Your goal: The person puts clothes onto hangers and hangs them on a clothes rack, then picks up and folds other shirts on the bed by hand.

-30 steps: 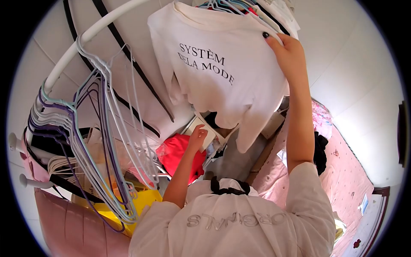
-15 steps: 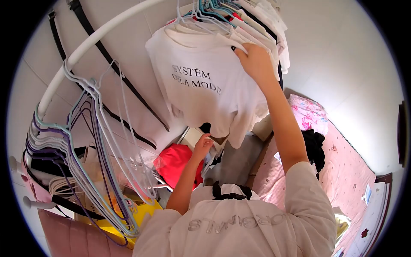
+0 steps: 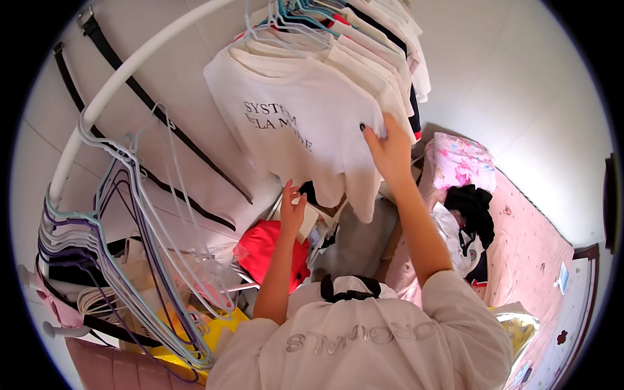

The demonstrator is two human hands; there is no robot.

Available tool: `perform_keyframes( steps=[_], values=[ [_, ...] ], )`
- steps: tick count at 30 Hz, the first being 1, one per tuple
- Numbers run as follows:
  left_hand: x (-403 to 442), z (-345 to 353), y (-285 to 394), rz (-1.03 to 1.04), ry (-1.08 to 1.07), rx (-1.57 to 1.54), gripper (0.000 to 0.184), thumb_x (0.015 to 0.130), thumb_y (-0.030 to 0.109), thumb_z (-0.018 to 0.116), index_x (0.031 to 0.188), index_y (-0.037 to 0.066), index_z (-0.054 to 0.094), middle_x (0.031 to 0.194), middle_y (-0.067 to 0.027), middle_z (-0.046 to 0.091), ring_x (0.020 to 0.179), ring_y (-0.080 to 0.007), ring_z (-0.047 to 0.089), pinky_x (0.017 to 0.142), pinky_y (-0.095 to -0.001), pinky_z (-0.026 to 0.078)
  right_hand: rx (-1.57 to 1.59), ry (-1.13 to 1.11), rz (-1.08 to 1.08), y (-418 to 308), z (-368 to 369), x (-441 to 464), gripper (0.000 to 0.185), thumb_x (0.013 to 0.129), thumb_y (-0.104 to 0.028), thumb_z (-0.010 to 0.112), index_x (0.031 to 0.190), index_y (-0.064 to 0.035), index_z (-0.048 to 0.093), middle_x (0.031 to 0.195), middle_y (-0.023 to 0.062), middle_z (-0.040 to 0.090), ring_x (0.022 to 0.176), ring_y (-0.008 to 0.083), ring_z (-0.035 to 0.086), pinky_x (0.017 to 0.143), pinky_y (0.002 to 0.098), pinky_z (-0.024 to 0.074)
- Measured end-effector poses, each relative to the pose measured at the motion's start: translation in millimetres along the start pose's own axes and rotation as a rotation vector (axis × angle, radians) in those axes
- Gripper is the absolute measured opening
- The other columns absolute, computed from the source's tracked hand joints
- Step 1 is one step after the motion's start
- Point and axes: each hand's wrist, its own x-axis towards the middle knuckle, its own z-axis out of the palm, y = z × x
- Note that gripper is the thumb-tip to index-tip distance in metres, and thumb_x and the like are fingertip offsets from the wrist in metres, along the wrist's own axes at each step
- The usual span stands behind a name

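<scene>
A white long-sleeved shirt [image 3: 305,97] with dark lettering hangs on a pale hanger at the front of a row of clothes. My right hand [image 3: 390,146] grips its sleeve at the right side, thumb in front and fingers behind the fabric. Below the shirt's lower left hem, my left hand [image 3: 294,205] is raised with its fingers apart and nothing in it.
A curved white rail [image 3: 123,71] carries many bare hangers [image 3: 136,240] at left. Black belts [image 3: 149,104] hang by the wall. Below lie a red bag [image 3: 270,253] and a yellow bag [image 3: 218,335]. Clothes [image 3: 471,221] lie on the pink bed [image 3: 526,253].
My right hand has moved from the shirt's shoulder down to its sleeve. The left hand has risen toward the hem. The view has shifted, showing more clothes on the bed.
</scene>
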Motion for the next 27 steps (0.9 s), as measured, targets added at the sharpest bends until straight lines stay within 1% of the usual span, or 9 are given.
perform_keyframes(
  steps=[2, 3, 9, 13, 16, 19, 22, 24, 27],
  values=[
    [-3, 6, 1, -0.013, -0.055, -0.027, 0.052, 0.080, 0.010, 0.057, 0.126, 0.010, 0.033, 0.106, -0.0097, 0.050, 0.090, -0.0154, 0.051, 0.067, -0.0242, 0.044, 0.116, -0.021, 0.073, 38, 11, -28, 0.025, 0.070, -0.017, 0.059, 0.090, -0.0027, 0.054, 0.073, 0.0155, 0.057, 0.065, 0.0280, 0.056, 0.057, 0.0355, 0.0421],
    [-7, 9, 3, 0.011, -0.147, -0.061, 0.047, 0.080, 0.009, 0.056, 0.123, 0.009, 0.037, 0.103, -0.0079, 0.053, 0.086, -0.0132, 0.053, 0.066, -0.0233, 0.044, 0.174, -0.030, 0.114, 55, 15, -43, 0.026, 0.070, -0.018, 0.060, 0.090, -0.0027, 0.055, 0.071, 0.0155, 0.057, 0.064, 0.0278, 0.055, 0.057, 0.0351, 0.0419],
    [-48, 43, -5, -0.099, -0.297, -0.080, 0.036, 0.081, 0.008, 0.054, 0.115, 0.007, 0.045, 0.097, -0.0053, 0.057, 0.082, -0.0104, 0.054, 0.063, -0.0222, 0.043, 0.133, -0.253, 0.408, 121, 29, -129, 0.022, 0.068, -0.018, 0.058, 0.084, -0.0028, 0.058, 0.068, 0.0156, 0.057, 0.061, 0.0288, 0.056, 0.057, 0.0341, 0.0430],
    [-67, 59, -26, -0.138, -0.326, -0.059, 0.031, 0.080, 0.007, 0.054, 0.111, 0.005, 0.048, 0.094, -0.0048, 0.057, 0.082, -0.0104, 0.054, 0.059, -0.0209, 0.043, 0.095, -0.332, 0.496, 168, 33, -184, 0.022, 0.067, -0.016, 0.056, 0.084, -0.0024, 0.059, 0.070, 0.0149, 0.058, 0.065, 0.0299, 0.057, 0.059, 0.0348, 0.0439],
    [-77, 65, -31, -0.147, -0.327, 0.000, 0.030, 0.079, 0.006, 0.054, 0.109, 0.005, 0.049, 0.093, -0.0047, 0.057, 0.083, -0.0116, 0.055, 0.059, -0.0210, 0.044, -0.060, -0.312, 0.420, 188, 29, -217, 0.021, 0.069, -0.009, 0.057, 0.087, 0.0005, 0.058, 0.075, 0.0120, 0.060, 0.069, 0.0225, 0.058, 0.067, 0.0296, 0.0441],
    [-87, 74, -38, -0.192, -0.352, 0.035, 0.029, 0.079, 0.006, 0.054, 0.108, 0.005, 0.050, 0.093, -0.0054, 0.057, 0.083, -0.0128, 0.055, 0.061, -0.0222, 0.044, 0.065, -0.188, 0.423, 198, 26, -239, 0.019, 0.070, -0.010, 0.057, 0.086, -0.0005, 0.055, 0.076, 0.0124, 0.059, 0.071, 0.0249, 0.058, 0.070, 0.0314, 0.0441],
    [-105, 86, -52, -0.248, -0.435, 0.071, 0.030, 0.077, 0.008, 0.056, 0.107, 0.005, 0.050, 0.093, -0.0072, 0.058, 0.083, -0.0147, 0.055, 0.065, -0.0251, 0.045, 0.101, -0.267, 0.561, 205, 16, -254, 0.021, 0.069, -0.015, 0.057, 0.086, -0.0039, 0.053, 0.073, 0.0128, 0.058, 0.068, 0.0323, 0.057, 0.062, 0.0359, 0.0447],
    [-119, 96, -60, -0.214, -0.546, 0.144, 0.030, 0.077, 0.010, 0.056, 0.106, 0.005, 0.051, 0.092, -0.0086, 0.058, 0.083, -0.0161, 0.056, 0.068, -0.0271, 0.045, 0.141, -0.294, 0.588, 211, 9, -263, 0.022, 0.071, -0.013, 0.057, 0.090, -0.0041, 0.050, 0.072, 0.0119, 0.057, 0.068, 0.0266, 0.058, 0.062, 0.0335, 0.0450],
    [-142, 114, -57, -0.292, -0.778, 0.224, 0.029, 0.077, 0.015, 0.057, 0.104, 0.004, 0.052, 0.090, -0.0096, 0.060, 0.082, -0.0190, 0.058, 0.072, -0.0293, 0.045, 0.153, -0.304, 0.607, 213, -9, -271, 0.023, 0.071, -0.009, 0.057, 0.093, -0.0032, 0.053, 0.070, 0.0105, 0.057, 0.068, 0.0206, 0.059, 0.062, 0.0298, 0.0452]
  ],
)
